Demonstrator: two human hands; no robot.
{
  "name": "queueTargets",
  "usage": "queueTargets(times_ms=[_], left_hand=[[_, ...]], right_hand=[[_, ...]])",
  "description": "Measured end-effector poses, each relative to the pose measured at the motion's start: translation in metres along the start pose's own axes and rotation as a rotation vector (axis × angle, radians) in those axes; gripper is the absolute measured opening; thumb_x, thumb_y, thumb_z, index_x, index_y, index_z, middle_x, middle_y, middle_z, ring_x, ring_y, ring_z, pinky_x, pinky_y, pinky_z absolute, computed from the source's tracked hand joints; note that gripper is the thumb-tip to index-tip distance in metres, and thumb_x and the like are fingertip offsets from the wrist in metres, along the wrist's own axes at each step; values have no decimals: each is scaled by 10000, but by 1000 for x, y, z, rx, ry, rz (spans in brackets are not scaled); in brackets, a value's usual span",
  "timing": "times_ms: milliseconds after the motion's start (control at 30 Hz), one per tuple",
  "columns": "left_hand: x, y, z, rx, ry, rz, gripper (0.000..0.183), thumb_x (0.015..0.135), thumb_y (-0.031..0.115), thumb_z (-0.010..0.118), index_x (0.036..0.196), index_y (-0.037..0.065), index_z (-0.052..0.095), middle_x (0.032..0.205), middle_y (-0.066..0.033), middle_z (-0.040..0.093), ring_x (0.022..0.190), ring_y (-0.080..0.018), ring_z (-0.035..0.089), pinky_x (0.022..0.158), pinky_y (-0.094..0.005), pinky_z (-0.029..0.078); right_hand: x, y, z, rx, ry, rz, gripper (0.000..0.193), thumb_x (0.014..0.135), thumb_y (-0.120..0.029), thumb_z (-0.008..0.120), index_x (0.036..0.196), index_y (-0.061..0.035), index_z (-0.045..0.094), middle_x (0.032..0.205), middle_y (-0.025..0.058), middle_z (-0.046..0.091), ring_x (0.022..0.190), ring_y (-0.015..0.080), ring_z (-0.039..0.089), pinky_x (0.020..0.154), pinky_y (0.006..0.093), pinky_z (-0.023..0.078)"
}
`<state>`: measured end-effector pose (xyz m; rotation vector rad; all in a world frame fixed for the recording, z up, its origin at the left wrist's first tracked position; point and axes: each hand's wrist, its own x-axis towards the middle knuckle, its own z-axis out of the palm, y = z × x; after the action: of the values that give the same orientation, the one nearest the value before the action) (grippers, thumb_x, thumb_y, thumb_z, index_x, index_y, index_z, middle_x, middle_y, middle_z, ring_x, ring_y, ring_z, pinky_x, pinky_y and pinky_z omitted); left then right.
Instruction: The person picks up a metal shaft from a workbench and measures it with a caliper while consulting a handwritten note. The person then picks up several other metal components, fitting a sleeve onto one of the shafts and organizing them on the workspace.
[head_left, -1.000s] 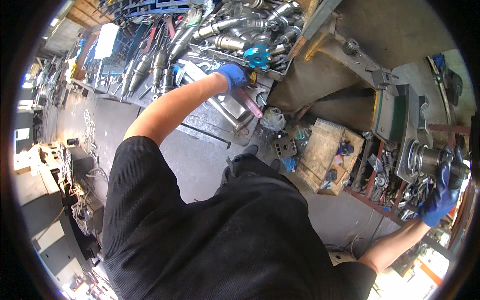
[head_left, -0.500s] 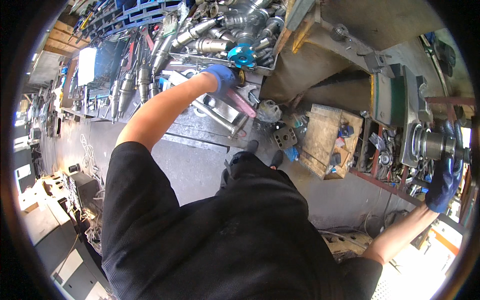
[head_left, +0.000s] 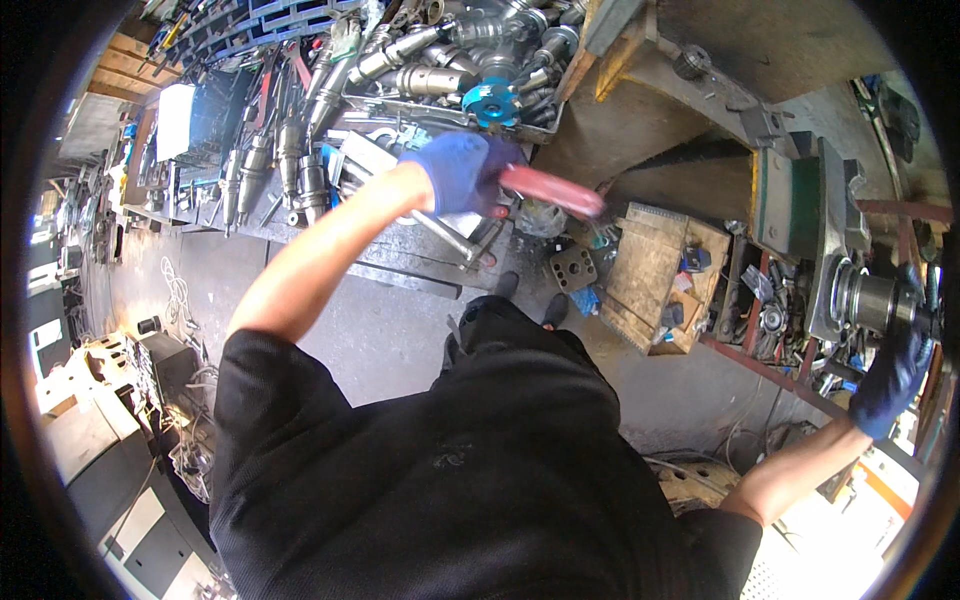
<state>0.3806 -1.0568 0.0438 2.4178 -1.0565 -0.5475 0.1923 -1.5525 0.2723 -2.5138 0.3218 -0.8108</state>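
My left hand (head_left: pixel 458 173), in a blue glove, is closed on a red flat-handled tool (head_left: pixel 555 190). The tool is lifted above the workbench and smeared by motion, and my palm hides its other end. At the far right, my right hand (head_left: pixel 888 375), in a dark blue glove, is wrapped about the outer end of a shiny round metal tool holder (head_left: pixel 868 300). That holder sits sideways in a grey metal fixture (head_left: pixel 828 240); my glove partly covers its end. Below my left hand, a metal bar (head_left: pixel 445 238) lies on the workbench (head_left: pixel 385 272).
A tray of metal tool holders, with a teal milling cutter (head_left: pixel 490 102) on top, stands at the back. Several upright tool holders (head_left: pixel 288 160) stand left of it. A wooden crate (head_left: pixel 648 275) and a block with holes (head_left: pixel 573 269) are on the floor ahead, beside my shoes.
My left hand has lifted the red-handled tool off the workbench and swung it to the right. My right hand stays at the tool holder, with its fingers slightly shifted.
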Motion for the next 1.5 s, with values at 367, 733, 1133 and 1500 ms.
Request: queueTargets(times_ms=[367,733,1133,1500], left_hand=[[-53,105,44,-303,-132,37,384,760,217,682,1124,98,655,981,-195,685,928,-408,665,808,-481,531],[-67,97,44,-327,-50,126,449,738,188,713,1165,62,649,981,-196,677,923,-403,659,785,-468,525],[-55,101,51,-279,56,123,311,664,162,725,935,44,626,823,-214,631,814,-447,610,685,-489,479],[-43,111,36,-330,48,186,353,666,154,713,988,21,655,822,-221,633,787,-433,626,670,-453,495]], right_hand=[[-2,22,-20,-294,29,35,460,1014,-269,570,1411,-38,550,1273,152,650,985,212,681,631,334,653],[-7,8,-14,-335,79,-62,351,1017,-167,538,1315,0,624,1221,149,677,1076,230,637,965,358,495],[-14,-55,37,445,93,33,616,819,-52,787,1392,9,566,1312,126,651,1139,189,647,994,343,515],[-15,-66,22,447,95,29,597,754,8,846,1306,26,622,1207,115,703,1085,170,660,995,341,520]])
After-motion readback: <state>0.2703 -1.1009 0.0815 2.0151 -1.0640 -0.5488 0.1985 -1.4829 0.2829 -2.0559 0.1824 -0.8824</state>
